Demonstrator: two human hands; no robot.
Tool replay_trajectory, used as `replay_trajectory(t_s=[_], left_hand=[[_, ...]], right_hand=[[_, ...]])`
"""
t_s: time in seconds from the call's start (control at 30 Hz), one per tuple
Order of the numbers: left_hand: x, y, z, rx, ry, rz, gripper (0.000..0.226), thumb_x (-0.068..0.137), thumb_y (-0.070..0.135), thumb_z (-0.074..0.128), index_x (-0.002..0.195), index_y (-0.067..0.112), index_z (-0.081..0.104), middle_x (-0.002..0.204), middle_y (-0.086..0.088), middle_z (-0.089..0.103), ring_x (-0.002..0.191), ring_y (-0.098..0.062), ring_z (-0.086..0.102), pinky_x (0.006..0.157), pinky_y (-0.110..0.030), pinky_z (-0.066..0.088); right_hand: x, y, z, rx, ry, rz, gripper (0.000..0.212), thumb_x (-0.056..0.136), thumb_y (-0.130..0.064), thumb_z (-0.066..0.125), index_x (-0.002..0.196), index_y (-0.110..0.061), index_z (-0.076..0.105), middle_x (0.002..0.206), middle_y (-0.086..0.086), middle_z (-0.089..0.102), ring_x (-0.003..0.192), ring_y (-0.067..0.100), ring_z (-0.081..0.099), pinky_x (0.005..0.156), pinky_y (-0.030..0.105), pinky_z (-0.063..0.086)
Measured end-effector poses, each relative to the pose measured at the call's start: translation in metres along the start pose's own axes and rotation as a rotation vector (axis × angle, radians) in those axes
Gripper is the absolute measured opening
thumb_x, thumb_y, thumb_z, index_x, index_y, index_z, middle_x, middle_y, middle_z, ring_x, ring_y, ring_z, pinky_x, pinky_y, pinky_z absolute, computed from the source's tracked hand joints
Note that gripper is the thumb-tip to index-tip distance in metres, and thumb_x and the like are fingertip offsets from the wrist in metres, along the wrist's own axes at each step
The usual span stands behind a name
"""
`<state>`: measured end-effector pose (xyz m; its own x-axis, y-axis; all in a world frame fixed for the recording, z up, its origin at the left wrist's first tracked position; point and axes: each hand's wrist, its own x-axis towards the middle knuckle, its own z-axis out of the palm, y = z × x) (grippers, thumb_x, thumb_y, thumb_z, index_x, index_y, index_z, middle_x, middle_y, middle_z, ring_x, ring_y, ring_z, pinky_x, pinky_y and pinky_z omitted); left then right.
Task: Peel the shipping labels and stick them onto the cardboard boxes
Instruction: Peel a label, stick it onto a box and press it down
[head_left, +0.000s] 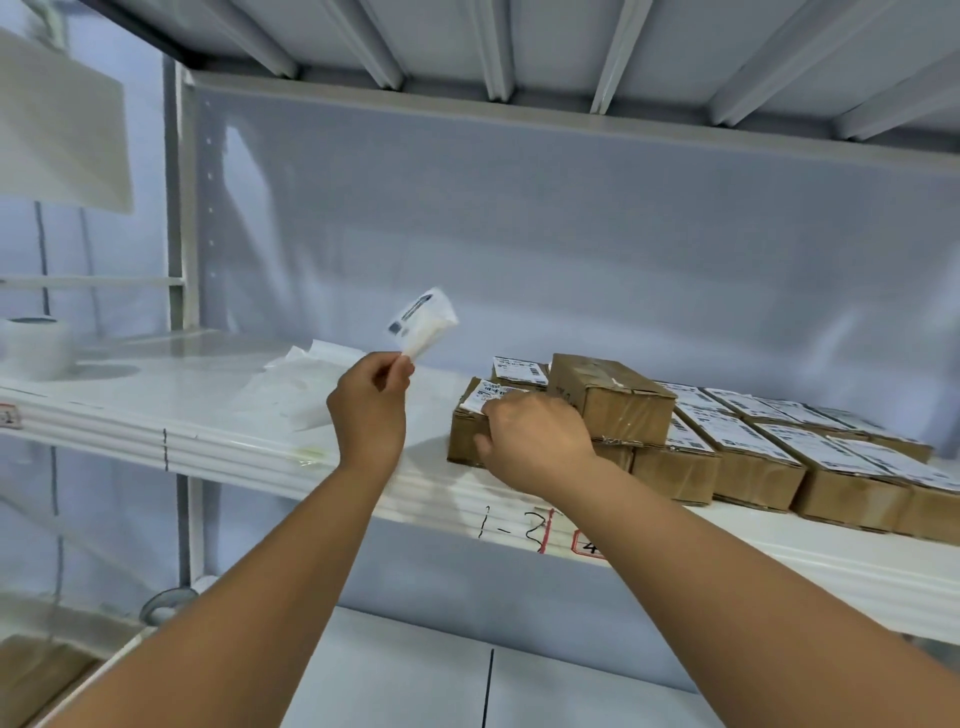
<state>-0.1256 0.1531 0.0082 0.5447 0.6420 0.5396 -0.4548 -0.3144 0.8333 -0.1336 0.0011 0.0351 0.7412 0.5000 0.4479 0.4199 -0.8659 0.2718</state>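
Left hand (369, 410) with label (423, 325), right (535, 436) on box (464, 436)

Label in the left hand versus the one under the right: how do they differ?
The held label curls in mid-air; the box label lies flat on its box. The left hand pinches the held label; the right hand, gripping the box, half covers the box label. Both are white, dark-printed.
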Motion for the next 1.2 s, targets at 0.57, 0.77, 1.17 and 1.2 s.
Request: replay_trajectory(t_s=[0.57, 0.77, 1.17, 1.2], left_hand=[[-0.093, 0.049, 0.001, -0.055, -0.392, 0.442, 0.01, 0.083, 0.013, 0.067, 0.09, 0.014, 0.073, 0.094, 0.016, 0.066, 0.093, 0.002, 0.061, 0.085, -0.016, 0.049], [-0.1, 0.06, -0.001, -0.054, -0.645, 0.425, 0.033, 0.081, 0.046, 0.054, 0.09, 0.02, 0.073, 0.098, 0.015, 0.068, 0.097, 0.005, 0.059, 0.084, -0.009, 0.043], [-0.082, 0.097, 0.016, -0.691, -0.725, -0.724, 0.018, 0.091, 0.017, 0.057, 0.103, 0.006, 0.061, 0.099, -0.018, 0.065, 0.09, -0.033, 0.065, 0.08, -0.047, 0.053], [-0.082, 0.096, 0.018, -0.691, -0.698, -0.702, 0.021, 0.089, 0.01, 0.057, 0.109, 0.004, 0.06, 0.101, -0.017, 0.065, 0.088, -0.03, 0.065, 0.079, -0.046, 0.053]], right_hand=[[-0.036, 0.048, -0.05, 1.605, 0.421, 0.661, 0.024, 0.087, -0.022, 0.063, 0.11, -0.024, 0.058, 0.108, 0.005, 0.066, 0.094, 0.027, 0.066, 0.08, 0.039, 0.054], [-0.052, 0.063, -0.052, 1.473, 0.492, 0.616, 0.026, 0.093, -0.014, 0.058, 0.113, -0.029, 0.051, 0.104, 0.01, 0.064, 0.081, 0.024, 0.065, 0.07, 0.038, 0.056], [-0.071, 0.069, -0.057, 1.528, 0.22, 0.319, 0.013, 0.09, -0.007, 0.061, 0.087, -0.016, 0.069, 0.084, -0.002, 0.066, 0.068, 0.012, 0.062, 0.053, 0.021, 0.049], [-0.074, 0.07, -0.059, 1.515, 0.213, 0.318, 0.011, 0.09, -0.006, 0.061, 0.088, -0.013, 0.069, 0.08, -0.003, 0.065, 0.062, 0.007, 0.061, 0.05, 0.017, 0.046]])
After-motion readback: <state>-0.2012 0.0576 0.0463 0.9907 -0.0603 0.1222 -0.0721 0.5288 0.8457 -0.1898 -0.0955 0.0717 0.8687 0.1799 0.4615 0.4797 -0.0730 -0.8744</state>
